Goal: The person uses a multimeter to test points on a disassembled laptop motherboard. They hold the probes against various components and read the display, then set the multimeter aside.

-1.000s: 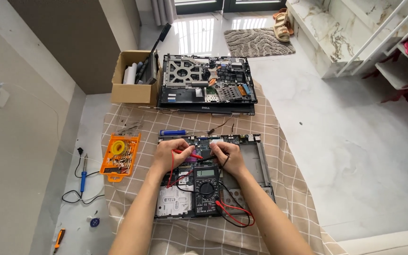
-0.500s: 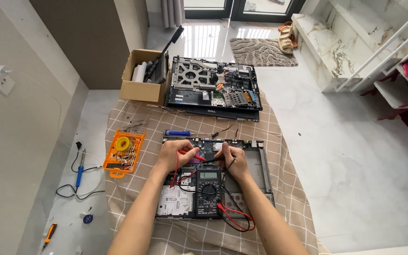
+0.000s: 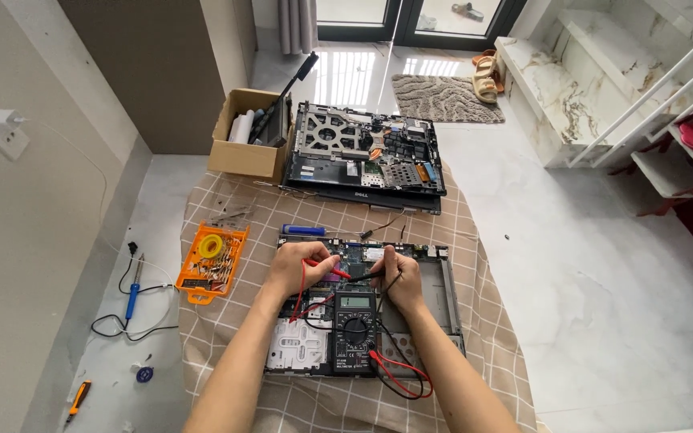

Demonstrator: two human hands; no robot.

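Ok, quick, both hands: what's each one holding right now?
Left hand: closed on the red probe.
Right hand: closed on the black probe.

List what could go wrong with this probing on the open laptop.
The red-handled probe in the left hand and the black probe in the right hand meet close together over the exposed circuit board; a slip might bridge contacts. The loose red lead loops off the black multimeter and could snag a forearm.

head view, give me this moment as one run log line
left hand: holds red probe | right hand: holds black probe | tips: on open laptop board | multimeter: on laptop, near wrists
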